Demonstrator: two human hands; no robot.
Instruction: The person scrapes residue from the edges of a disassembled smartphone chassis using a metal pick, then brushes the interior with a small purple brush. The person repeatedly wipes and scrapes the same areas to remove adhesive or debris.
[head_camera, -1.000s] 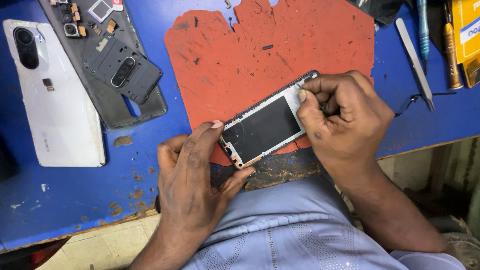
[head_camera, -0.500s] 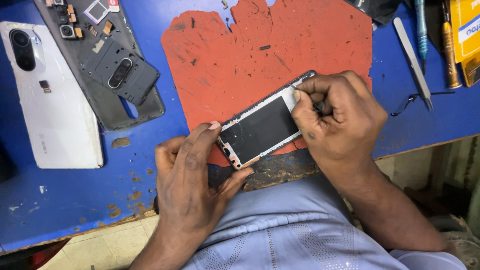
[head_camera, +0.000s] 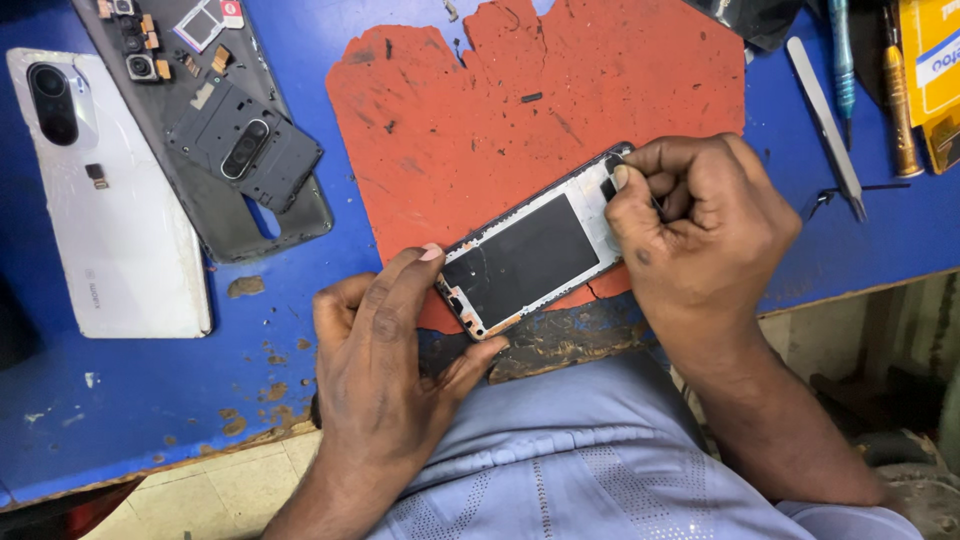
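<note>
Across the frame, a blue table; upper middle, a torn red mat. At centre, an opened phone frame slanting over the mat's lower edge, left hand clamped on its lower end, right hand fisted, fingertips pinching its upper end.

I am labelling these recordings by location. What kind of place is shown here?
Probably a phone repair bench. An opened phone frame lies on a worn red mat, a white back cover and loose camera parts lie on the blue table, and tweezers sit beside.
</note>
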